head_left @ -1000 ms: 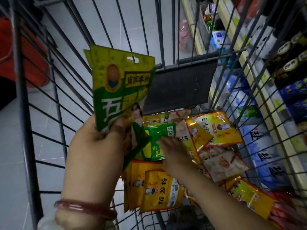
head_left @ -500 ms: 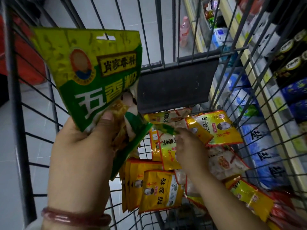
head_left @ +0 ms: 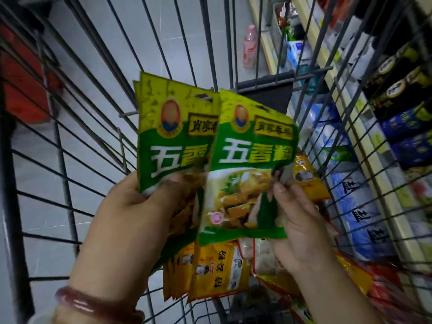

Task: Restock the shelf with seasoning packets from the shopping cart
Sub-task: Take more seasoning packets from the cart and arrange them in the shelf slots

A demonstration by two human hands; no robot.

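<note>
The right hand (head_left: 301,220), half a second ago down among the loose packets in the grey wire shopping cart (head_left: 98,141), has come up with a green-and-yellow foil seasoning packet (head_left: 250,169), its fingers pinching the packet's right edge. That packet now overlaps the green packet stack (head_left: 168,141) held upright in the left hand (head_left: 131,220), thumb clamped across its front; the stack has dropped lower and nearer the cart's centre. Yellow seasoning packets (head_left: 217,270) remain below on the cart floor. Store shelf (head_left: 364,127) along the cart's right side.
</note>
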